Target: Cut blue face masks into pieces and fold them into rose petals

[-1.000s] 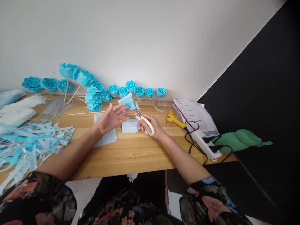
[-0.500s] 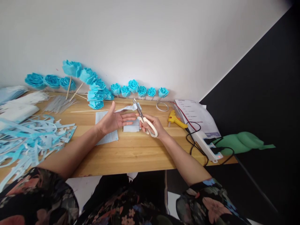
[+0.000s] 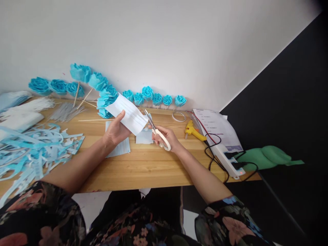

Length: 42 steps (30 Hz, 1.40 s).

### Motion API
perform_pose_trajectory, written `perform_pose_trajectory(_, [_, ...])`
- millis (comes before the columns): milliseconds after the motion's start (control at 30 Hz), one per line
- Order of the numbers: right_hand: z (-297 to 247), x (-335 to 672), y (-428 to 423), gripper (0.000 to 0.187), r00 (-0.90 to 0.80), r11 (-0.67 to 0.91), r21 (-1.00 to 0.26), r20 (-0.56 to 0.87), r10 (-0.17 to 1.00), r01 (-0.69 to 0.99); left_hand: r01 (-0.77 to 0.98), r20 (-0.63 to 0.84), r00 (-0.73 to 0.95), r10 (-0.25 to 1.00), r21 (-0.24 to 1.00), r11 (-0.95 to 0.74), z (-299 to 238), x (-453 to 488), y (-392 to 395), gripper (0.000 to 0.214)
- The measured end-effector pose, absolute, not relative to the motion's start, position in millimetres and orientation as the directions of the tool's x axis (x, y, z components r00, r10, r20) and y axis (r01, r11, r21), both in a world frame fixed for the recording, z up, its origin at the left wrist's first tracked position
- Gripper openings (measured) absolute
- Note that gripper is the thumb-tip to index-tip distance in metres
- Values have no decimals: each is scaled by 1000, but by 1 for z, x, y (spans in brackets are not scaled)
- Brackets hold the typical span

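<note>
Left hand [image 3: 115, 131] grips a pleated sheet [image 3: 128, 114] by its lower edge, thumb on the near face and fingers hidden behind. The sheet is a white rectangle of thin, soft material with folds running along its length, and it is held tilted above the tabletop [image 3: 143, 167]. Right hand [image 3: 167, 138] is closed through the smooth cream loops of a pair of scissors [image 3: 156, 131]. Their slim metal blades point up and away towards the sheet's near corner; I cannot tell whether they touch it.

Under and between the hands two flat pale blue pieces [image 3: 120, 149] lie on the light, grained wood. Beyond the hands a row of ruffled blue roses [image 3: 153, 99] stands along the wall, with larger ones on thin wooden sticks [image 3: 84, 73] beyond the left hand. Left of the left forearm lies a loose heap of blue and white cut strips [image 3: 33, 150]. Beyond that heap are a fan of thin grey wires [image 3: 65, 111] and a white stack [image 3: 17, 119].

Right of the right hand lie a clear tape ring [image 3: 178, 116] and a yellow glue gun [image 3: 194, 131]. Further right are a printed paper [image 3: 215, 124] and a white power strip [image 3: 228, 160] with black cords looped near the right wrist.
</note>
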State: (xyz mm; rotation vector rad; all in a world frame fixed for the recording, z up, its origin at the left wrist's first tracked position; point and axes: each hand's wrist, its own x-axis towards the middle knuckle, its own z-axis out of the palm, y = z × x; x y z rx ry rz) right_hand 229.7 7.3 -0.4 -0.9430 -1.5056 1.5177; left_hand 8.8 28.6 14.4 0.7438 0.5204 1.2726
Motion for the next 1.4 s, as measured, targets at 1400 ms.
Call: perform_pose_trajectory(1400, [10,244,10,64,-583,-101,-995,-93,807,19,-568,33,-144,989,815,-110,13,-1,43,50])
